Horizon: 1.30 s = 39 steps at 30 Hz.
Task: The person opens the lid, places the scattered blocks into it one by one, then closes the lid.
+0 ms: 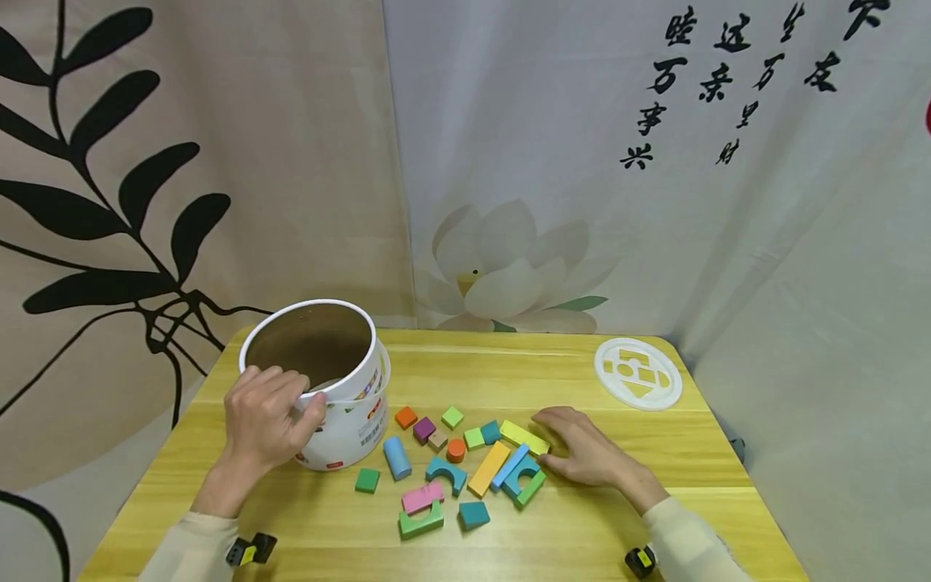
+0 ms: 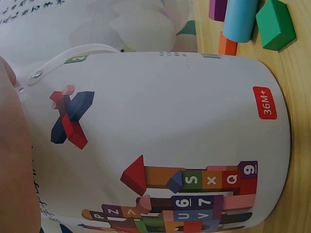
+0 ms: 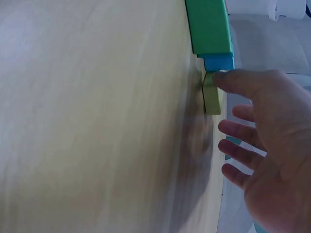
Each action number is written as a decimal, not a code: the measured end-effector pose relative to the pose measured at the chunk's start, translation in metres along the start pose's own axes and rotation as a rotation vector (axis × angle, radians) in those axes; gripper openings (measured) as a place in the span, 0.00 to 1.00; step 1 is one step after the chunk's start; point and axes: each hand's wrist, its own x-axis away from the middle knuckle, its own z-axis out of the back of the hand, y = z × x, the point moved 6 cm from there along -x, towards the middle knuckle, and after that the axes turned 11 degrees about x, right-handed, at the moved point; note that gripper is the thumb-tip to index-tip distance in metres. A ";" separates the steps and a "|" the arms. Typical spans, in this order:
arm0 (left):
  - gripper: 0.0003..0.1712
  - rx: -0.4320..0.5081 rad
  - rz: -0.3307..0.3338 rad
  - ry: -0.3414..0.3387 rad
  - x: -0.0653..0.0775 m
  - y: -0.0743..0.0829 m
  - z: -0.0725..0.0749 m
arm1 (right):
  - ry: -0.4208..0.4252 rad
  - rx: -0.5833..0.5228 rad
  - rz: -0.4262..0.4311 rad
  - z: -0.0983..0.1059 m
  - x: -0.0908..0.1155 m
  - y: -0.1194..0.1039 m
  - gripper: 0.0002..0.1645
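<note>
My left hand [image 1: 265,416] grips the near rim of a white bucket [image 1: 349,436], thumb on the outer wall and fingers over the edge. In the left wrist view, the bucket [image 2: 160,111] shows printed block pictures and a red 36M+ label. My right hand [image 1: 589,449] is at the right end of a yellow-green block [image 1: 524,438], fingers loosely spread. In the right wrist view its thumb tip overlaps that block [image 3: 211,99], while the other fingers hold nothing. Close by lie a blue bar [image 1: 511,466], a blue arch [image 1: 520,473] and a green block [image 1: 531,489].
Several more blocks lie scattered right of the bucket, among them an orange bar [image 1: 490,469], a blue cylinder [image 1: 397,458], a pink block [image 1: 423,498] and a green arch [image 1: 422,521]. A white lid with shaped cutouts [image 1: 609,380] lies at the table's back right.
</note>
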 end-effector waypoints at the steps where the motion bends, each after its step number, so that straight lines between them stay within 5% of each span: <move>1: 0.23 -0.002 0.000 -0.001 0.000 0.000 0.000 | 0.002 0.006 0.009 -0.001 -0.001 -0.001 0.39; 17: 0.22 -0.007 0.005 0.003 0.000 -0.001 0.000 | -0.019 -0.045 0.049 -0.013 -0.016 -0.011 0.21; 27: 0.23 -0.007 0.023 -0.005 0.002 -0.003 -0.002 | -0.036 -0.083 -0.022 -0.011 -0.015 -0.004 0.18; 39: 0.24 -0.018 0.039 -0.015 0.003 -0.004 -0.002 | 0.105 -0.137 -0.081 0.036 -0.020 0.002 0.20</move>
